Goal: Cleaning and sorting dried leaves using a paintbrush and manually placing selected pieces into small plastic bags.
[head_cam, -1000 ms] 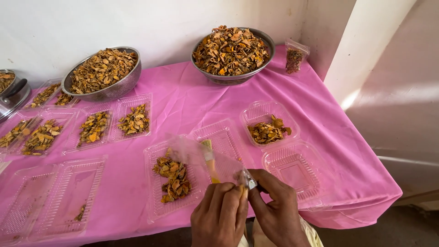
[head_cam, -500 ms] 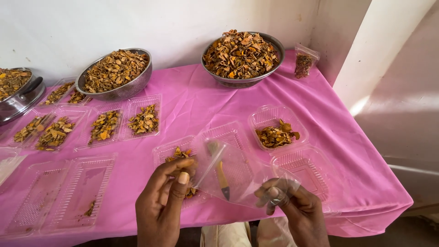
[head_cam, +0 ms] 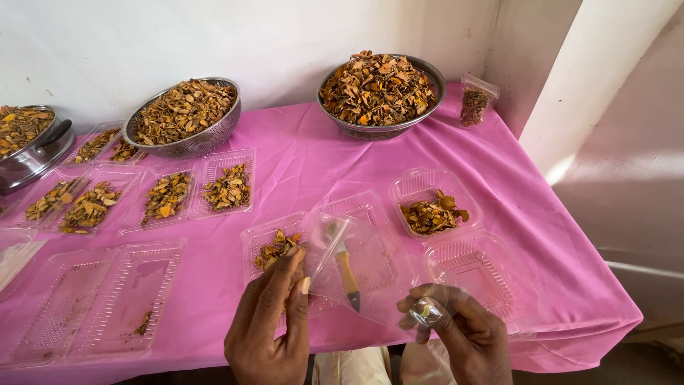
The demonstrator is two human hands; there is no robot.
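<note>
My left hand (head_cam: 271,321) and my right hand (head_cam: 463,335) hold a clear plastic bag (head_cam: 370,271) stretched between them, low over the pink-covered table (head_cam: 306,157). The left fingers pinch the bag's upper left edge; the right fingers pinch its lower right corner. Seen through the bag lies a small tool with a yellow handle (head_cam: 347,267) on an open clear clamshell box (head_cam: 356,228). The left half of that box holds dried orange-brown pieces (head_cam: 274,248), just above my left fingertips.
Two steel bowls (head_cam: 381,89) (head_cam: 185,114) heaped with dried pieces stand at the back. Several filled clear trays (head_cam: 167,196) lie at the left, an empty clamshell (head_cam: 100,299) at front left, another clamshell with pieces (head_cam: 434,210) at right, and a small filled packet (head_cam: 474,103) by the wall.
My hands have moved apart from each other, and the bag is now spread wider between them. The view has also shifted slightly.
</note>
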